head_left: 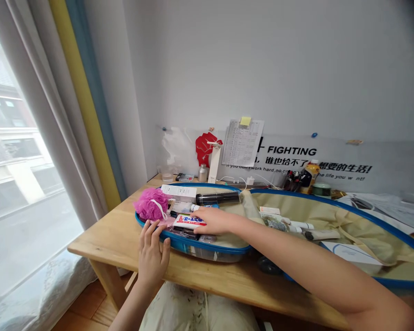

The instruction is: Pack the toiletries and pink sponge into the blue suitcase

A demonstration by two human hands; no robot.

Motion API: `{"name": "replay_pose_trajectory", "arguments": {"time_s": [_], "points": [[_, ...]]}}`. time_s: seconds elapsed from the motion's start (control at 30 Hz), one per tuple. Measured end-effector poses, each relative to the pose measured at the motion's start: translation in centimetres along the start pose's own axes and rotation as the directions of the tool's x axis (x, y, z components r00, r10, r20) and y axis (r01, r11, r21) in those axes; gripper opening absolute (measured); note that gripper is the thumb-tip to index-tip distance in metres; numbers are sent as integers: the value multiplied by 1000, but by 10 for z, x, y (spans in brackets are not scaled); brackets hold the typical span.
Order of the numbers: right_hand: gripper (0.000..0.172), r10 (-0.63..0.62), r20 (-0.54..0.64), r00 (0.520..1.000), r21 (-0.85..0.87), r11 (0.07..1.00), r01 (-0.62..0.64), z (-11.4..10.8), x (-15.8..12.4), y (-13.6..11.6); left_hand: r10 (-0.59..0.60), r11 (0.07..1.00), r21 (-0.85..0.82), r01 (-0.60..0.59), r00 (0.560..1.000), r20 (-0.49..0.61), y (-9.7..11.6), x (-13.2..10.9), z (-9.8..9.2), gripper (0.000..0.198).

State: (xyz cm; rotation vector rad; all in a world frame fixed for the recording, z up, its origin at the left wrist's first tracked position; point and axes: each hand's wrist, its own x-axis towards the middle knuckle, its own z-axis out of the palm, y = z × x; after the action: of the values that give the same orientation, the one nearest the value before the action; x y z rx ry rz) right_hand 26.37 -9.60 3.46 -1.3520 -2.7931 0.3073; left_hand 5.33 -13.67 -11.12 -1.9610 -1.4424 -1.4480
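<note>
Right hand (214,220) lies palm-down across a white printed carton (188,222), long axis left-right, grasp unclear, inside a blue-rimmed pouch (193,243); the open left hand (152,257) sits farther off, at the near rim.

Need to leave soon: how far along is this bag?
Done-looking: the left half of the blue-rimmed bag is full, with a pink mesh bath pouf and a black cylinder. In hand: the right hand holds a white tube with red print, the left hand at the rim. Left: white tubes on the right half's beige lining.
</note>
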Motion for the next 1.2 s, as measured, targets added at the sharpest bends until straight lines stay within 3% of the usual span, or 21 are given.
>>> {"name": "replay_pose_trajectory", "arguments": {"time_s": [0.13, 0.27, 0.37, 0.47, 0.6, 0.77, 1.03, 1.2], "points": [[41, 101, -114, 988, 23, 995, -99, -36, -20, 29, 2, 1000, -2, -2, 1000, -9, -2, 0, 0, 32], [33, 352, -171, 920, -24, 932, -361, -68, -58, 97, -6, 1000, -11, 6, 1000, 5, -2, -1, 1, 34], [26, 500, -82, 862, -91, 858, -506, -66, -92, 148, -14, 1000, -18, 14, 1000, 2, -2, -1, 1, 34], [26, 574, 40, 818, -140, 813, -565, -45, -118, 178, -14, 1000, -23, 14, 1000, 1, -3, -1, 1, 34], [28, 592, 84, 801, -140, 803, -579, -17, -129, 191, -6, 1000, -17, 6, 1000, 10, -5, -2, 1, 35], [34, 602, 96, 793, -116, 798, -591, -4, -120, 200, -3, 1000, -20, 3, 1000, 2, -6, -2, 2, 35], [34, 711, 216, 669, -60, 694, -718, 1, -136, 222, 10, 1000, -1, -10, 1000, 2, -6, -2, 1, 34], [35, 688, 214, 693, 38, 703, -710, 7, -146, 231, 4, 1000, -15, -4, 1000, 0, -4, -2, 1, 34]]}}
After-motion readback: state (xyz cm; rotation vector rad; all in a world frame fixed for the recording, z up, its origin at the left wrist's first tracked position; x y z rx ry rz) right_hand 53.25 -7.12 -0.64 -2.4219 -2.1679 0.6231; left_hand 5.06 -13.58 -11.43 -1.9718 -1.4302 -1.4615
